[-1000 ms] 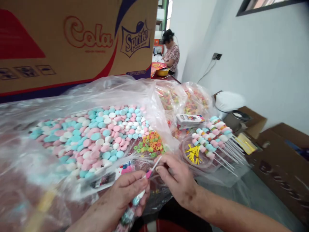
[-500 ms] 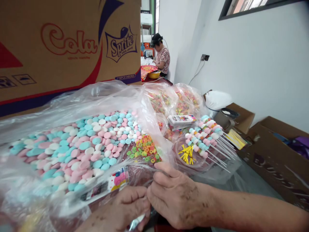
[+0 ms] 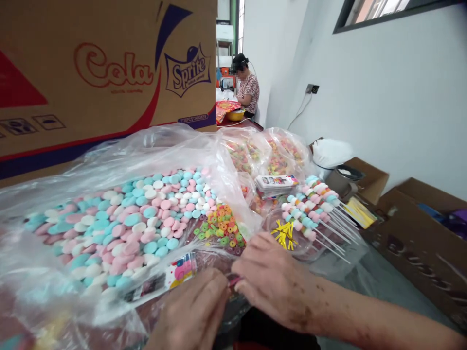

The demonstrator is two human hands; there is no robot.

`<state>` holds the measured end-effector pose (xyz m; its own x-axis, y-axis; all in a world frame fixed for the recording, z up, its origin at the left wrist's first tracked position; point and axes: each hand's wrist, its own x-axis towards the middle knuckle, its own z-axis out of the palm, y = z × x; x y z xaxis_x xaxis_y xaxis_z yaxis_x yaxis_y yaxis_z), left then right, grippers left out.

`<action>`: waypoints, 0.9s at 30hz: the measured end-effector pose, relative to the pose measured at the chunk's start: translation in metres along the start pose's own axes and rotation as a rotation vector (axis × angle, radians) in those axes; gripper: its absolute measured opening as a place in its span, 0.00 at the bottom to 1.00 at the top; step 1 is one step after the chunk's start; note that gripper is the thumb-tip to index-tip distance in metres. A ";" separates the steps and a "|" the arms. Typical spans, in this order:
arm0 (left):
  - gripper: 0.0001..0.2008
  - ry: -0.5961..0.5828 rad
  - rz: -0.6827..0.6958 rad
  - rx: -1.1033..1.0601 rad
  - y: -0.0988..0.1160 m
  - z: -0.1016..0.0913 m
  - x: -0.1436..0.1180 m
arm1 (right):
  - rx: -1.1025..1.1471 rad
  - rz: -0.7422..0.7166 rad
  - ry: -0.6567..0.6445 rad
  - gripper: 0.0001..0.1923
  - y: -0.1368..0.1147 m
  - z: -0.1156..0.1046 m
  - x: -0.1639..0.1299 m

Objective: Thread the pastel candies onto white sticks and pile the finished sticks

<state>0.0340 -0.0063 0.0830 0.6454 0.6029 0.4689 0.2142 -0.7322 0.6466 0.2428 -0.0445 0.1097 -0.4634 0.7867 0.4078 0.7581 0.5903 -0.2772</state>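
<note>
My left hand (image 3: 195, 306) and my right hand (image 3: 272, 282) meet low in the middle, both closed with fingertips pinched. Between them shows a small pinkish strip (image 3: 234, 280), too little of it visible to name. Just beyond my hands lie small gummy rings (image 3: 222, 226) in green, orange and yellow. Pink, blue and white candies (image 3: 124, 223) spread over an open clear plastic bag (image 3: 215, 160) on the left. Yellow twist ties (image 3: 284, 234) rest beside my right hand. Farther right are candy skewers (image 3: 310, 209) on white sticks. A printed card (image 3: 180, 270) lies near my left hand.
A large cardboard carton (image 3: 109, 63) stands behind the candies. A stack of printed cards (image 3: 276, 182) sits by bags of gummy rings (image 3: 275, 155). Open boxes (image 3: 412, 243) line the right side. Another person (image 3: 248, 90) works at the back.
My hands have shifted slightly, and my right fingers have rolled inward. The pinkish strip now shows between my fingertips; the shiny wrapping seen under my left hand is hidden.
</note>
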 end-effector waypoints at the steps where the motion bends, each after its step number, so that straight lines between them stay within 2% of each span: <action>1: 0.09 0.021 -0.073 -0.055 0.000 -0.003 0.002 | 0.012 0.053 0.056 0.10 0.010 -0.006 -0.004; 3: 0.07 0.068 -0.297 -0.160 0.002 -0.009 0.006 | -0.020 0.196 0.108 0.12 0.036 -0.016 -0.016; 4: 0.07 0.099 -0.440 -0.232 0.004 -0.012 0.007 | -0.080 0.277 0.042 0.13 0.050 -0.019 -0.023; 6: 0.10 0.161 -0.744 -0.438 0.008 -0.015 0.009 | -0.309 0.438 -0.204 0.13 0.075 -0.020 -0.035; 7: 0.11 0.182 -0.859 -0.533 0.010 -0.015 0.009 | -0.368 0.474 -0.276 0.12 0.084 -0.018 -0.040; 9: 0.13 0.198 -0.975 -0.641 0.014 -0.014 0.010 | -0.447 0.509 -0.365 0.09 0.097 -0.008 -0.046; 12: 0.13 0.210 -1.041 -0.709 0.016 -0.008 0.011 | -0.500 0.527 -0.402 0.09 0.103 0.012 -0.048; 17: 0.14 0.209 -1.009 -0.775 0.010 0.000 0.006 | -0.556 0.545 -0.434 0.09 0.108 0.027 -0.047; 23: 0.13 0.184 -0.994 -0.803 0.001 0.004 -0.001 | -0.563 0.513 -0.442 0.07 0.106 0.013 -0.043; 27: 0.13 0.206 -0.978 -0.835 0.002 0.006 0.003 | -0.580 0.578 -0.404 0.10 0.100 0.002 -0.041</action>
<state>0.0405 -0.0083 0.0820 0.3428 0.8627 -0.3718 -0.0370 0.4079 0.9123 0.3372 -0.0172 0.0638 0.0175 0.9995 -0.0246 0.9833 -0.0127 0.1817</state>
